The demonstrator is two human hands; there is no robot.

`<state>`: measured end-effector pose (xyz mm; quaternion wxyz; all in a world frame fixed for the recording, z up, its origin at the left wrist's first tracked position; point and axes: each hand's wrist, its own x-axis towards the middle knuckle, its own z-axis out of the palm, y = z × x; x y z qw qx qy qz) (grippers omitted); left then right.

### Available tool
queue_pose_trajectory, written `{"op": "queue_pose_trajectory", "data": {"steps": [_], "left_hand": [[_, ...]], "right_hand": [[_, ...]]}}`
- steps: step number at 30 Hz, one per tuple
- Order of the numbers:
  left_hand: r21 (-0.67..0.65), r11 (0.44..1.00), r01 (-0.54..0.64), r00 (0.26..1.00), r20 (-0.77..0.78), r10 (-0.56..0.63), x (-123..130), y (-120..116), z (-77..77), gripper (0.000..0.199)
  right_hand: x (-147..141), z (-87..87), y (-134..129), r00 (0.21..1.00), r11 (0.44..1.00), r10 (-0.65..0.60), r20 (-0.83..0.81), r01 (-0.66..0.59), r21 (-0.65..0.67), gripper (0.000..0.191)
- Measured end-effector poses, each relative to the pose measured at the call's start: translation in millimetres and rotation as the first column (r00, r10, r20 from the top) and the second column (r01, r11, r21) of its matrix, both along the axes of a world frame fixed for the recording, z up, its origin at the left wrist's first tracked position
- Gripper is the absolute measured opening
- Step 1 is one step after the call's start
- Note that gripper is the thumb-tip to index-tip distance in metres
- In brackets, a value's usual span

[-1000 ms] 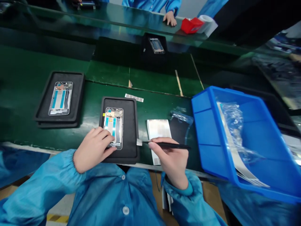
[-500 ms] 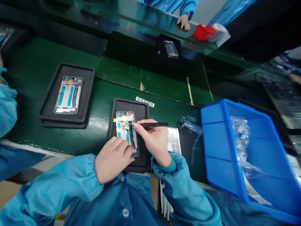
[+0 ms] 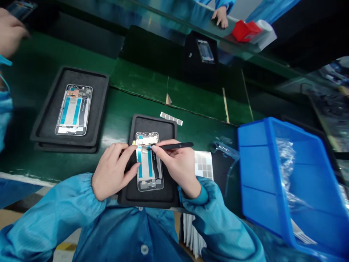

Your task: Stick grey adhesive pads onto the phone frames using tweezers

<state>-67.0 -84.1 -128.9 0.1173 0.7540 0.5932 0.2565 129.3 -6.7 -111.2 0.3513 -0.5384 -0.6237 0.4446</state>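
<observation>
On green surface (image 3: 114, 120), black tray (image 3: 166, 125) with phone frame (image 3: 149, 171); left hand (image 3: 113, 173) fingers spread steadying frame, right hand (image 3: 177, 165) fingers pinching black tweezers (image 3: 174, 146).

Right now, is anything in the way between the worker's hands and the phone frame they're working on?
Nothing visible. The left hand touches the phone frame at its left edge, and the right hand holds black tweezers with the tip on its upper part.

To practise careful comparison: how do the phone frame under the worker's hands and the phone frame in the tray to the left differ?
The near phone frame is touched by the left hand and by the black tweezers in the right hand; the left phone frame lies untouched. The near one's tray sits at the table edge, the left tray farther back. Both show blue strips and lie in black trays.
</observation>
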Motion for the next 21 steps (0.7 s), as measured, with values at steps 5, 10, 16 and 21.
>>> {"op": "queue_pose_trajectory", "data": {"steps": [5,10,16,21], "left_hand": [[-0.022,1.000,-0.003,1.000,0.025,0.004,0.5,-0.8,1.5,0.034],[-0.049,0.999,0.000,1.000,0.009,0.000,-0.9,-0.7,6.4,0.034],[-0.025,1.000,-0.005,1.000,0.018,0.006,-0.9,-0.6,2.3,0.035],[0.004,1.000,-0.007,1.000,0.017,0.006,-0.3,-0.6,-1.2,0.034]], "right_hand": [[-2.0,1.3,-1.3,1.000,0.999,0.003,0.022,-0.004,0.045,0.012],[-2.7,2.8,-0.6,0.999,0.998,0.014,0.052,-0.017,0.065,0.012],[-1.2,-0.1,-0.2,0.998,0.998,0.024,0.051,-0.027,0.049,0.014],[-0.9,-1.4,-0.6,0.998,0.999,0.025,0.062,-0.028,0.041,0.015]]}}
